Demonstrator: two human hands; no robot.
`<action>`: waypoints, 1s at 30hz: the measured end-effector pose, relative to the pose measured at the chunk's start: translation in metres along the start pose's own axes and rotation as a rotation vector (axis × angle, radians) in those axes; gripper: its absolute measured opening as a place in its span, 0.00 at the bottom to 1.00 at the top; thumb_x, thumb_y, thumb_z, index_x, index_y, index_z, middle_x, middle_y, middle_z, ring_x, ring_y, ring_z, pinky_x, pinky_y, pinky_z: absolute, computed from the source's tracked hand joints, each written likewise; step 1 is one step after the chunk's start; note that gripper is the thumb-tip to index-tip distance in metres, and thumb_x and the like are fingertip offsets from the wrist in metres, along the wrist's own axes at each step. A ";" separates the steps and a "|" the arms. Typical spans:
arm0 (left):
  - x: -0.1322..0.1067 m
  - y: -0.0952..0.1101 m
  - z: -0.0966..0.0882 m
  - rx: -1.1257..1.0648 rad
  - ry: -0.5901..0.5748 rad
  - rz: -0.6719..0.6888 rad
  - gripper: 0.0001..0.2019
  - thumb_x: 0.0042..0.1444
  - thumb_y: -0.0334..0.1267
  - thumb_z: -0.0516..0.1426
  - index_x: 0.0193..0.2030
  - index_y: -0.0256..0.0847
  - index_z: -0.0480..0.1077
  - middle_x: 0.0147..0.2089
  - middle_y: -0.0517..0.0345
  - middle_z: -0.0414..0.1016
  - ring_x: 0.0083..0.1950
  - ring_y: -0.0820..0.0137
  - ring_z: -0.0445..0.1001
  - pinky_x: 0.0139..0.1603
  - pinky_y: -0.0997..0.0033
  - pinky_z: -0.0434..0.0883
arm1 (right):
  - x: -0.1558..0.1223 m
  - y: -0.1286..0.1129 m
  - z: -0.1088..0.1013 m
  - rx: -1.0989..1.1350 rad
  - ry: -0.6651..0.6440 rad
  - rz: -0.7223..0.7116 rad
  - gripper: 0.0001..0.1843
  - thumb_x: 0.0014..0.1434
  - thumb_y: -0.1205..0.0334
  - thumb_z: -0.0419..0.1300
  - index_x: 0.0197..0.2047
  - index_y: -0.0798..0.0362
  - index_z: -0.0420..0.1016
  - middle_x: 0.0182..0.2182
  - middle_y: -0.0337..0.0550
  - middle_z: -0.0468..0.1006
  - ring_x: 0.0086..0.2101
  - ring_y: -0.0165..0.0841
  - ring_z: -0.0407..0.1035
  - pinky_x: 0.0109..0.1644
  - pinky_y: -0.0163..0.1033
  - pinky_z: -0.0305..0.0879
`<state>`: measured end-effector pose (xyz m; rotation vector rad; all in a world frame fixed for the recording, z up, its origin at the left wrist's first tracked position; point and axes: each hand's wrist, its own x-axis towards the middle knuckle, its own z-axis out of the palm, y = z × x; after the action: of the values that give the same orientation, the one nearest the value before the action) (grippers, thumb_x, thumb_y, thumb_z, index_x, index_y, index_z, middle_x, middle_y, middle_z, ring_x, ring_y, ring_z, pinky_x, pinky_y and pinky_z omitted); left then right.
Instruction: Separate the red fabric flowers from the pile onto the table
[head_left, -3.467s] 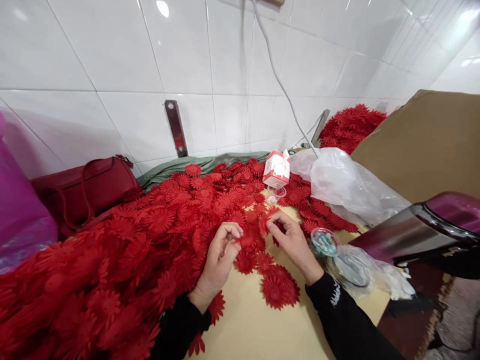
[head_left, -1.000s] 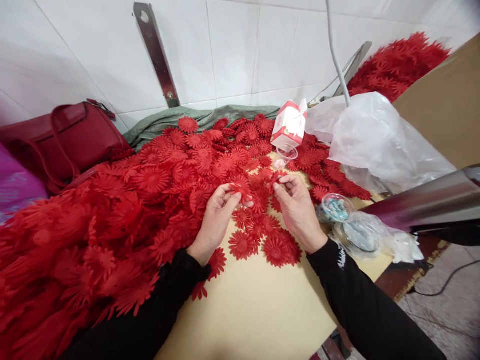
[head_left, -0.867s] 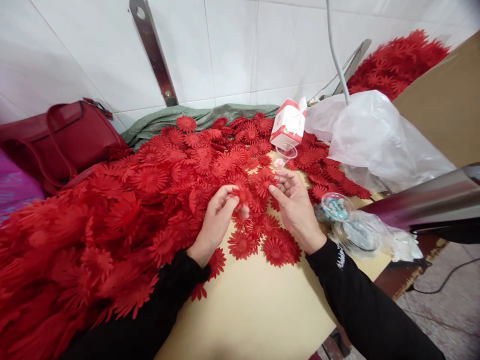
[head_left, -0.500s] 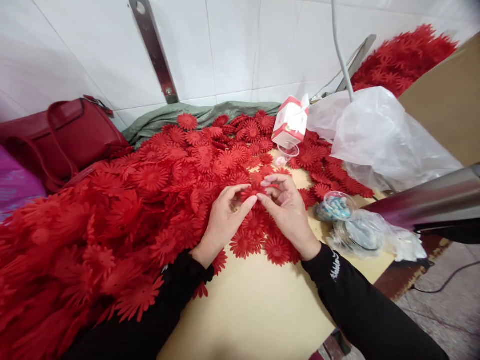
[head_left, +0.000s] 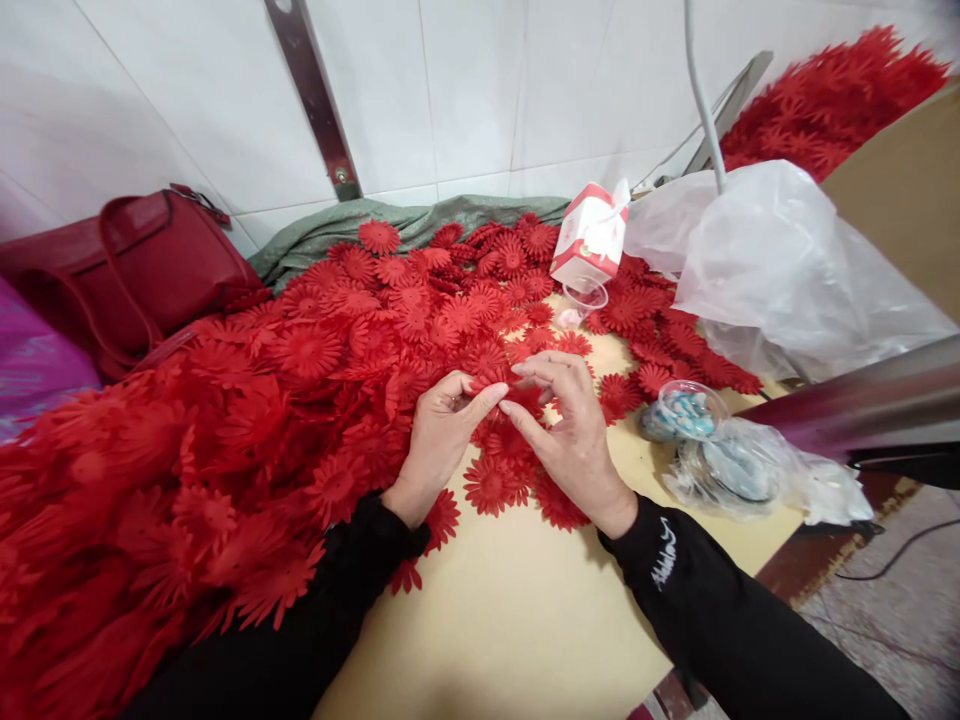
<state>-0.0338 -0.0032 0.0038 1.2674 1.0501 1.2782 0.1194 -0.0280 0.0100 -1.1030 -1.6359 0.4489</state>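
In the middle of the head view, my left hand (head_left: 442, 430) pinches a red fabric flower (head_left: 491, 381) between thumb and bent fingers. My right hand (head_left: 574, 435) meets it from the right, its thumb tip beside my left thumb and its curled fingers at the flower's right edge. Much of the held flower is hidden by my fingers. More loose red flowers (head_left: 491, 484) lie directly below and behind my hands. A large heap of the same flowers (head_left: 307, 350) spreads to the left and back, reaching my left sleeve.
A tissue box (head_left: 591, 240) stands behind, with a small clear cup (head_left: 585, 295) before it. On the right are a tub of blue-white pieces (head_left: 684, 412), plastic bags (head_left: 757, 250) and a metal cylinder (head_left: 885, 400). A red handbag (head_left: 165, 270) sits at left on the tan tabletop's (head_left: 487, 620) far side.
My hands have shifted slightly left with the flower, and the flower shows less between my fingers. My right fingers have drawn a little away from my left fingers. The view has turned slightly.
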 end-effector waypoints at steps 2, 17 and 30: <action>0.000 0.000 -0.001 -0.012 -0.006 -0.005 0.22 0.54 0.49 0.68 0.25 0.40 0.62 0.27 0.66 0.60 0.31 0.75 0.58 0.36 0.73 0.60 | 0.002 0.001 -0.002 0.026 -0.014 0.024 0.13 0.64 0.63 0.66 0.52 0.43 0.77 0.50 0.47 0.72 0.51 0.40 0.70 0.58 0.50 0.71; 0.003 -0.003 -0.001 0.029 -0.141 0.101 0.14 0.63 0.47 0.62 0.32 0.39 0.75 0.37 0.58 0.74 0.39 0.71 0.69 0.47 0.71 0.68 | 0.009 0.016 0.008 0.864 0.060 0.530 0.13 0.50 0.57 0.77 0.33 0.46 0.76 0.39 0.34 0.76 0.41 0.29 0.70 0.51 0.37 0.69; 0.003 -0.010 0.001 -0.208 -0.061 -0.049 0.14 0.56 0.46 0.67 0.42 0.41 0.73 0.39 0.62 0.77 0.39 0.75 0.73 0.47 0.74 0.69 | 0.023 0.037 -0.013 0.669 0.277 0.384 0.16 0.54 0.54 0.73 0.41 0.44 0.72 0.40 0.35 0.74 0.40 0.31 0.70 0.51 0.39 0.69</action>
<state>-0.0321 0.0010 -0.0061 1.1089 0.8753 1.2682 0.1465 0.0065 -0.0002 -0.9035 -0.9144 0.9652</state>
